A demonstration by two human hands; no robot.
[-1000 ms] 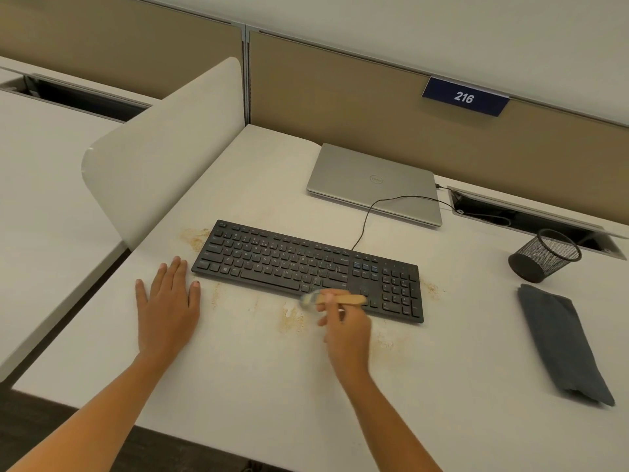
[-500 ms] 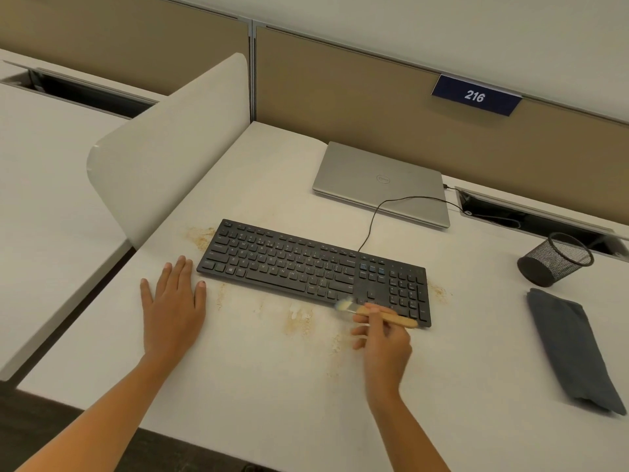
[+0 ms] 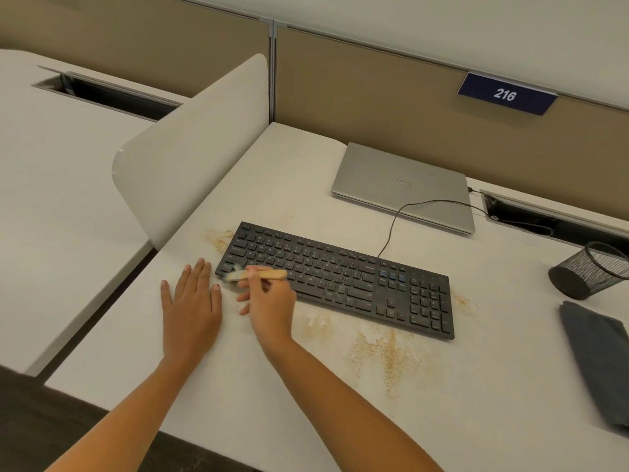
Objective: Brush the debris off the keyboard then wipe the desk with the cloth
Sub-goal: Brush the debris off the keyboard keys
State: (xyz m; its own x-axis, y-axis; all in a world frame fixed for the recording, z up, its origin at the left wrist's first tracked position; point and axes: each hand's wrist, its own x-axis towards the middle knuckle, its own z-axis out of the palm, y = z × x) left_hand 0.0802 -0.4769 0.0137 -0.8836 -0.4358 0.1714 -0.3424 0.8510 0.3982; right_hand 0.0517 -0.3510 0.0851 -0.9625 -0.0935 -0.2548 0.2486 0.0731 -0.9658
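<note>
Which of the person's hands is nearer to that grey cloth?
The right hand, holding the brush at the keyboard's left end. The left hand lies flat farther left. The cloth is far right of both.

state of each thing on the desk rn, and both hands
laptop: closed, flat
keyboard: flat, cable attached
brush: held, bristles at keyboard's left end
cloth: folded, untouched
mesh cup: tipped on its side
desk: crumbs scattered
left hand: flat on desk
right hand: gripping brush

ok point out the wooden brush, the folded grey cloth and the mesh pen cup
wooden-handled brush (image 3: 269, 274), head view, on its handle
folded grey cloth (image 3: 594, 349), head view, mid fold
black mesh pen cup (image 3: 587, 272), head view, on its side wall
</note>
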